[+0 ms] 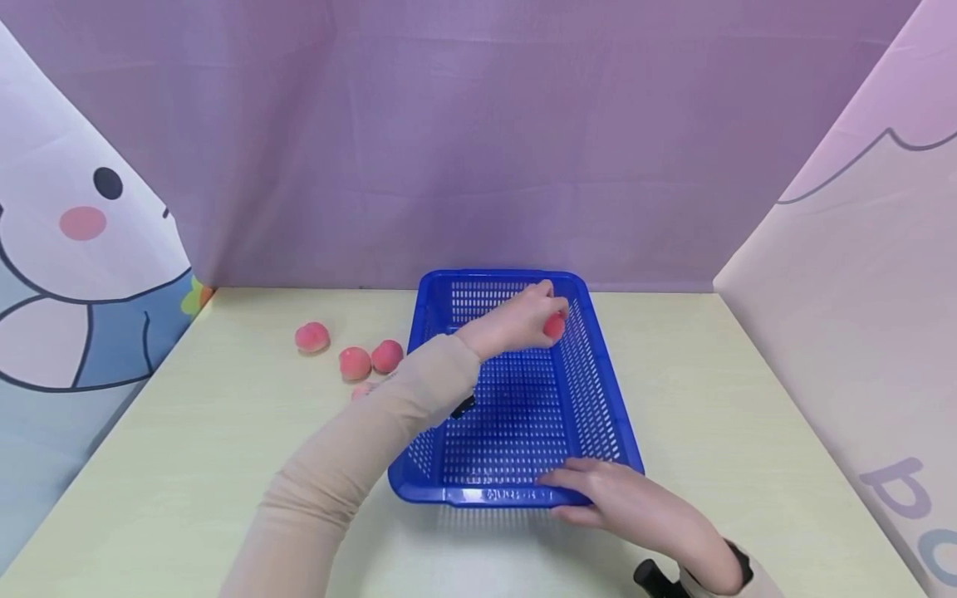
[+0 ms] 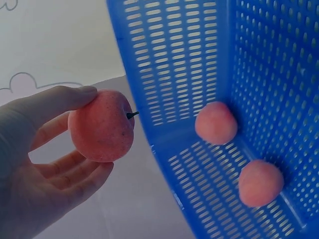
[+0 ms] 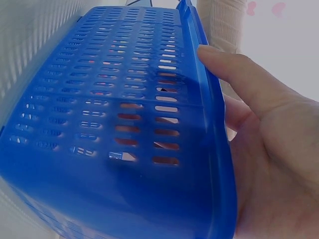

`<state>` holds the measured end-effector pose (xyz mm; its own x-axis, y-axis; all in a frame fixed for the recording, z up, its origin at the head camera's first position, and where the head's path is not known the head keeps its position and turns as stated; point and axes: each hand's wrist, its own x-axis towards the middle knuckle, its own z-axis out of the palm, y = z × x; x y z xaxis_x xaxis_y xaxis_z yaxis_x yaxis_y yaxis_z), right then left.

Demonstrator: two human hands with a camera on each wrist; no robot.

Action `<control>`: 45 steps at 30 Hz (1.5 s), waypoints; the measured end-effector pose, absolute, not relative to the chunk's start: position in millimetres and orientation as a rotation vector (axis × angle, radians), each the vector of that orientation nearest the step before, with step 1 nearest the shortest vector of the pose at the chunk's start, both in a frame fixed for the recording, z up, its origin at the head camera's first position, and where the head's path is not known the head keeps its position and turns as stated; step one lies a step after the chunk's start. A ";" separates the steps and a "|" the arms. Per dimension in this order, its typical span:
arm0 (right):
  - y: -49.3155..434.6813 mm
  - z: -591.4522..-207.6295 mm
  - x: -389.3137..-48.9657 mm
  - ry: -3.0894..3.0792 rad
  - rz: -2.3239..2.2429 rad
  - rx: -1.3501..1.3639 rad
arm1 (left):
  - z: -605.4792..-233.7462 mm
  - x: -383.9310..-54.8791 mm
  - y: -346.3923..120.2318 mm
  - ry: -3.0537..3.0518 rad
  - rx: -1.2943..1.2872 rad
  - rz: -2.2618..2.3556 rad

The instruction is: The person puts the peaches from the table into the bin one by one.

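My left hand [image 1: 523,320] holds a pinkish-red peach [image 1: 554,326] over the far right part of a blue plastic basket [image 1: 516,497]. In the left wrist view, the thumb and fingers are curled round this peach [image 2: 102,127], whose short dark stem shows beside the basket's edge. Two more peaches [image 2: 216,123] lie inside the basket in that view; the left arm covers that part from the head. My right hand [image 1: 616,497] grips the near rim by its right corner, with the thumb outside and the fingers over the inner side. The right wrist view shows the rim [image 3: 214,114] between them.
Left of the basket, several peaches [image 1: 355,364] lie on the pale table [image 1: 187,465], one partly behind the left sleeve [image 1: 374,440]. A purple cloth backdrop [image 1: 478,141] stands behind the basket, and printed panels [image 1: 860,316] close off both sides.
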<state>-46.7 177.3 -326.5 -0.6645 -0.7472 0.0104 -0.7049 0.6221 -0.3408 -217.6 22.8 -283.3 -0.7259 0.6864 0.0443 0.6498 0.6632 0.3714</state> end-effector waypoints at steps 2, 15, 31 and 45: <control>177.1 -326.6 -47.2 2.701 -0.489 -1.211 | -286.8 -218.0 24.6 2.764 1.121 0.563; 176.8 -327.5 -46.8 2.714 -0.471 -1.231 | -308.6 -227.3 33.4 2.772 1.090 0.618; 176.9 -327.5 -46.7 2.726 -0.468 -1.234 | -340.9 -239.1 36.3 2.778 1.066 0.617; 177.1 -329.2 -46.4 2.739 -0.462 -1.231 | -361.6 -245.1 43.6 2.807 1.094 0.572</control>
